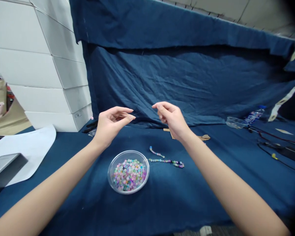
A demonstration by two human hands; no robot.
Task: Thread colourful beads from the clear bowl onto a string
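Note:
My left hand (114,124) is raised above the far side of a clear plastic bowl (109,178), thumb tip pressed toward the fingertips. Whatever it pinches is too fine to make out. To its right, at about the same height, my right hand (170,118) is closed in a pinch, with the index finger pointing left. A gap separates the two hands; a faint thin line may run between them. Small pastel beads (129,175) fill much of the bowl. Beside it lie a looped string of beads (172,162) and a shorter beaded strand (156,152).
White boxes (49,72) are stacked at the left, near white paper (39,154) and a grey device (5,167). Brown cardboard pieces (204,137) lie behind my right wrist. A clear container (236,122), a bottle (255,114) and dark cables (280,160) are at the right.

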